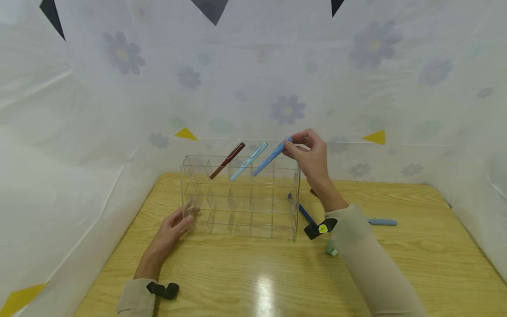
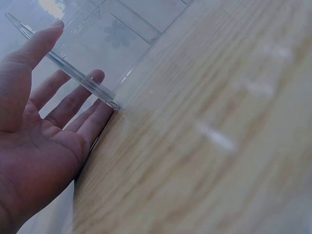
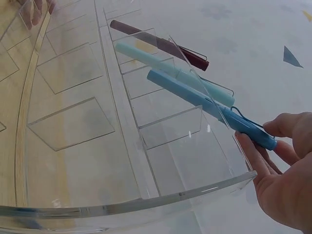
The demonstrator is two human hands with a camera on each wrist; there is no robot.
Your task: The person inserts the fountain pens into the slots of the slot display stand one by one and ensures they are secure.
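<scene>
A clear acrylic pen rack (image 1: 237, 210) with several compartments stands on the table. In its top row lean a dark red pen (image 1: 227, 160) and a pale blue pen (image 1: 249, 161), side by side. My right hand (image 1: 313, 156) pinches the clip end of a blue pen (image 3: 195, 100) between thumb and fingers; the pen's lower end lies inside the top row, right of the pale blue one. At the rack's lower left, my left hand (image 1: 171, 231) rests against the side panel (image 2: 73, 70), its fingers relaxed and spread along the edge.
Right of the rack lie a dark blue pen (image 1: 306, 214), a greyish-blue pen (image 1: 382, 222) and a small green object (image 1: 330, 247), partly behind my right forearm. A dark red tip (image 1: 314, 192) shows beside that wrist. A flowered white curtain (image 1: 253, 79) surrounds the table.
</scene>
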